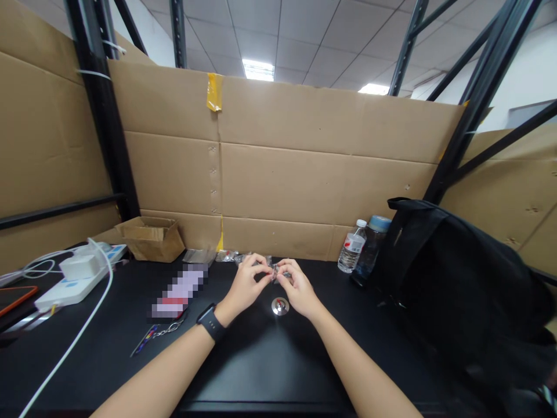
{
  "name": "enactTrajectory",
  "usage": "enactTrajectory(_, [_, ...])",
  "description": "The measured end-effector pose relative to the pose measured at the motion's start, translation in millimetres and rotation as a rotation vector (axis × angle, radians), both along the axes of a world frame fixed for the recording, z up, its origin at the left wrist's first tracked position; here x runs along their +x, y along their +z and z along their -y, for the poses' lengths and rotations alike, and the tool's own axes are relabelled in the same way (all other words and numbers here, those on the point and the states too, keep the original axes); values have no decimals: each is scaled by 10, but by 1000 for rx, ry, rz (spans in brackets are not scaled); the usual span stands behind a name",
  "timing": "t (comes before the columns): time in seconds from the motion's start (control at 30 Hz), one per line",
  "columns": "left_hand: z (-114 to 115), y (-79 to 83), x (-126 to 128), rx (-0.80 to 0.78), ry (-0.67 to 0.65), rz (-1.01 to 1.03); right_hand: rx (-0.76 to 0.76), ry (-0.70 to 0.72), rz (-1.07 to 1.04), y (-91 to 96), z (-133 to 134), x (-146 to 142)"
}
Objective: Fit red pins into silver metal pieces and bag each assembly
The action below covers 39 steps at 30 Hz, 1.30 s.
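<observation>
Both my hands meet over the middle of the black table (261,360). My left hand (244,284), with a dark watch on its wrist, and my right hand (299,287) pinch a small clear, shiny item (274,273) between their fingertips; I cannot make out what it is. Just below the hands a small round metal disc (280,306) lies on the table. Several small clear plastic bags (226,255) lie beyond the hands near the cardboard wall.
A small open cardboard box (151,237) and a white power strip (78,278) with white cables sit at the left. A keyring (156,335) lies left of my forearm. Two water bottles (351,247) and a black bag (456,290) stand at the right. Cardboard walls surround the table.
</observation>
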<state>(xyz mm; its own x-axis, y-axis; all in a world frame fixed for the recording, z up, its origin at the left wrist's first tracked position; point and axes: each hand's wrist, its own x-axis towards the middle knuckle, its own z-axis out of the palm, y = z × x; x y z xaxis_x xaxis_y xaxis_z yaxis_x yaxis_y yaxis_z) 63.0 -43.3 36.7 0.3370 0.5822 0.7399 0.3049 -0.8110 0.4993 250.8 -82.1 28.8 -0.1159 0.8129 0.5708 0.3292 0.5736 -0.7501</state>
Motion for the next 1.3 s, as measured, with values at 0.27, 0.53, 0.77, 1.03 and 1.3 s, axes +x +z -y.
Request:
enactTrajectory(0.27, [-11,-29,31,-79,-99,8,17,-9,79,34,27,21])
enactTrajectory(0.53, [-11,-56,45,-64,-6,26,3,-46,-70,-10,-19,-49])
enactTrajectory(0.77, [49,-1,49,-37,47,-51,-65,65,-228,-82,-32,-122])
enactTrajectory(1.03, [77,-30,86,-45,146,-121,-260,86,-453,-23,-4,-123])
enactTrajectory(1.3, [-2,-113,85,-57,138,-125,-339,96,-488,-43,6,-121])
